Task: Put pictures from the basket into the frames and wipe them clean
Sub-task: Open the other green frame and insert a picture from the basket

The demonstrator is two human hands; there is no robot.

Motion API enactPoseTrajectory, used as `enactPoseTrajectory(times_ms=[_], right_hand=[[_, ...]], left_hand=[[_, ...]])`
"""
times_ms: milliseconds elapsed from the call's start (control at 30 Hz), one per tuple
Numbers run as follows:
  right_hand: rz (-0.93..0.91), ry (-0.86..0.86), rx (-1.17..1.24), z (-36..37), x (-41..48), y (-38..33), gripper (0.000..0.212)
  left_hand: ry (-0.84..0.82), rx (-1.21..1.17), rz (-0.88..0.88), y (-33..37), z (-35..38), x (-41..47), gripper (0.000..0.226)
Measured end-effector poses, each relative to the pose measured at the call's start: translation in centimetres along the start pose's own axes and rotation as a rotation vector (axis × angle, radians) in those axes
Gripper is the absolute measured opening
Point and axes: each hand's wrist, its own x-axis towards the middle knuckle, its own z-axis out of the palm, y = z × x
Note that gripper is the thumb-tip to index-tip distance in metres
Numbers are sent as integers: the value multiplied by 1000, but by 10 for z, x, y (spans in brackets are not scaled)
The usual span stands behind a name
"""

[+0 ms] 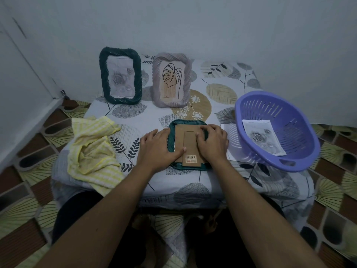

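Teal frame [188,122] face down, cardboard backing [181,132] up (barcode sticker [190,158] at near end). Left hand [157,147] flat across left rim; right hand [212,142] bent-fingered, pressing backing.

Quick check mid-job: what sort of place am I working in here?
Most likely a room in a home, not a workshop: a low table covered with a leaf-print cloth stands by a plain painted wall, with patterned flooring around it.
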Motion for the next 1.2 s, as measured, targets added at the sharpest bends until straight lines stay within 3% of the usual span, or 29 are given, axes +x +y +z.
enactPoseTrajectory(times_ms=[200, 400, 600, 733, 967, 1200], right_hand=[[63, 17, 90, -2, -2, -2, 47], [75, -65, 126, -8, 0, 0, 41], [-135, -279, 98, -17, -10, 12, 55], [-210, -361, -58, -14, -32, 13, 54], [-209, -320, -153, -10, -44, 11, 54], [-202, -301, -165, -10, -46, 9, 54]], left_hand=[[-2, 5, -2, -1, 1, 0, 98], [-4, -2, 3, -1, 1, 0, 100], [-6, -12, -3, 2, -3, -1, 99], [-8, -16, 0, 1, -2, -1, 96], [-8, -67, 26, -2, -2, -1, 88], [-42, -202, 184, -15, -13, -9, 69]])
